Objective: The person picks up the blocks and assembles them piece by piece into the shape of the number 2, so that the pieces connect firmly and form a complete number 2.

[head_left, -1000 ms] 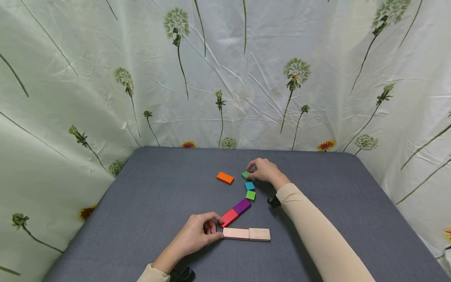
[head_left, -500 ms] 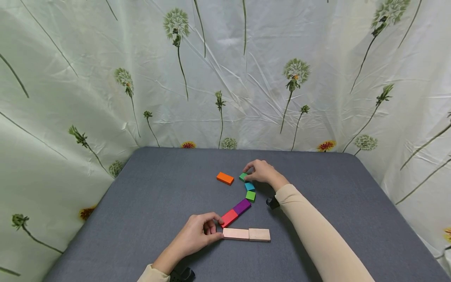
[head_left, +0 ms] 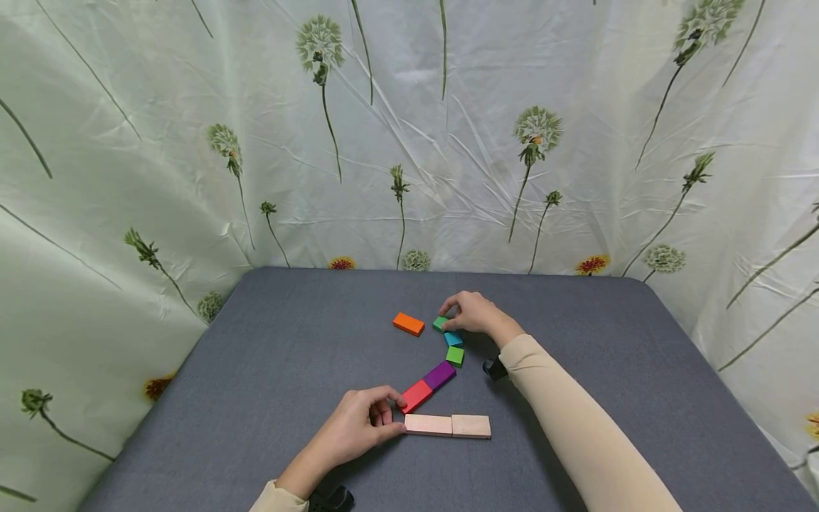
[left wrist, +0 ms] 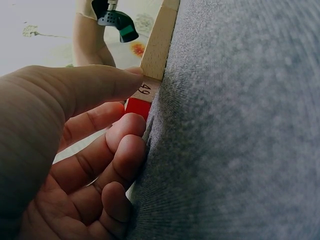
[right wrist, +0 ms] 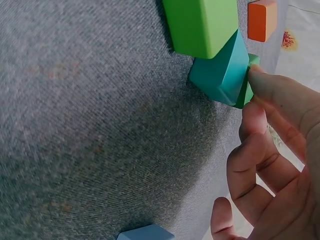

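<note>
In the head view my right hand pinches a dark green block between thumb and fingers, at the far end of a curved row. Against it in the right wrist view stands a blue block, followed by a light green block. The row goes on with a purple block and a red block. My left hand grips the row's near corner: the index finger is at the red block's end, the thumb at the end of a wooden block.
A second wooden block lies end to end with the first. An orange block lies apart, left of the dark green one. The grey table meets a flower-printed curtain behind.
My right hand has shifted slightly left and toward me with the dark green block, now closer against the blue block. The left hand has stayed in place.
</note>
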Demonstrator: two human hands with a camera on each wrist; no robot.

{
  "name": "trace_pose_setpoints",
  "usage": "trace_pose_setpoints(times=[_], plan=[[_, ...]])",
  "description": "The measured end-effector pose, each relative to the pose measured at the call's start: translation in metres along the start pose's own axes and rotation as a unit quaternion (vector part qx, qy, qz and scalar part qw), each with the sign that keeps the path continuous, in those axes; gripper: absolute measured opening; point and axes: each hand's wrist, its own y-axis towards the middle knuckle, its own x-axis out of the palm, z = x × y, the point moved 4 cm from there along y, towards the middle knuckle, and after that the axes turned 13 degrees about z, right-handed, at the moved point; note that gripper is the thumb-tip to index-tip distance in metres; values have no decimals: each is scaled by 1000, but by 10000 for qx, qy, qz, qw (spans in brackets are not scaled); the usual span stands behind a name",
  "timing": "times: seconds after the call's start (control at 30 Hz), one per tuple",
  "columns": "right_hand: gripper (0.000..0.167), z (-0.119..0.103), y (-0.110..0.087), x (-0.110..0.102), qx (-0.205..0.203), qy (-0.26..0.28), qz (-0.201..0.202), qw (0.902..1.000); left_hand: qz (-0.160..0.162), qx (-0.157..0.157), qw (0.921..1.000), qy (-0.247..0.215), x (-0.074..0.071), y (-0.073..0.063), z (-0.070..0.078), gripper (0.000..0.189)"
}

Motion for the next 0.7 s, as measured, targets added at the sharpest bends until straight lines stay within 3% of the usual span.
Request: trace_pose_setpoints(times=[0.7], plan=[[29, -1, 0, -1, -137, 119, -69, 9998, 46, 45, 10000, 45, 0, 0, 0, 25]])
